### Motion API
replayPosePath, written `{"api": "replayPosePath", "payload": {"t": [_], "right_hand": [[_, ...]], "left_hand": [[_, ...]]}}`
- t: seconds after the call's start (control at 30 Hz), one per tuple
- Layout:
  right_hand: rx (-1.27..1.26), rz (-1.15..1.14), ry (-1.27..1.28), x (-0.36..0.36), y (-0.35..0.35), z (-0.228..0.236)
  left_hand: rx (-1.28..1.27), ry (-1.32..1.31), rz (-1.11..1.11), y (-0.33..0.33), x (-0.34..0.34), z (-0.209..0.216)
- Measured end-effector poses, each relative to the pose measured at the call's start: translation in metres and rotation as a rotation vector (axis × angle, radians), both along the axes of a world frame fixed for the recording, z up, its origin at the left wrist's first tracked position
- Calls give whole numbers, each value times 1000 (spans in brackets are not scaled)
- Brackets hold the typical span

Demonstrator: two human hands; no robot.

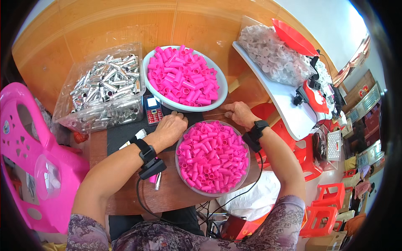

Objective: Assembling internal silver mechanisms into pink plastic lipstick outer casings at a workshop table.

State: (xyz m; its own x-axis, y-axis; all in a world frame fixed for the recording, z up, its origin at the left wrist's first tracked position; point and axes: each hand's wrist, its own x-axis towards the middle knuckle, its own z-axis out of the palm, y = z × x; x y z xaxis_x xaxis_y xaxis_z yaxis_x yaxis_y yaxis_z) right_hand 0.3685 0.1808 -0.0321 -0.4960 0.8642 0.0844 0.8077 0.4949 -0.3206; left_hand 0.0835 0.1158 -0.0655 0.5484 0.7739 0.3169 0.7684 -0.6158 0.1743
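Note:
My left hand [171, 126] is closed, knuckles up, between a red-and-blue keypad phone [153, 112] and a round tub [177, 167] of small pink tubes [212, 157]. What its fingers hold, if anything, is hidden. Beyond the tub's right side, my right hand [240, 114] has its fingers bent together, the tips pointing left; their contents cannot be made out. Just past both hands stands a pale blue basin [223, 85] heaped with wider pink tubes [182, 77]. Both wrists wear black straps with small cabled boxes.
At far left stands a clear bin [67, 119] of silver tubes [106, 81]; a pink chair [63, 167] is nearer. A silver tube [158, 181] lies by my left wrist. At right, a white table [289, 119] bears a bag of translucent pieces [272, 54]. Red stools [320, 219] stand beyond.

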Motion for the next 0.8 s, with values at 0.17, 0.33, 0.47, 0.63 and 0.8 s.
{"api": "replayPosePath", "payload": {"t": [0.17,0.33,0.47,0.63,0.8], "right_hand": [[38,107,-232,-16,20,4],[78,243,-347,-17,39,-16],[133,277,-239,-14,46,-36],[184,214,-274,-17,34,-33],[189,85,-221,16,16,-16]], "left_hand": [[56,-22,20,7,0,0],[61,-42,36,9,5,0],[85,-66,6,9,6,1],[47,-23,9,1,-3,8],[172,-118,159,-14,-8,20]]}}
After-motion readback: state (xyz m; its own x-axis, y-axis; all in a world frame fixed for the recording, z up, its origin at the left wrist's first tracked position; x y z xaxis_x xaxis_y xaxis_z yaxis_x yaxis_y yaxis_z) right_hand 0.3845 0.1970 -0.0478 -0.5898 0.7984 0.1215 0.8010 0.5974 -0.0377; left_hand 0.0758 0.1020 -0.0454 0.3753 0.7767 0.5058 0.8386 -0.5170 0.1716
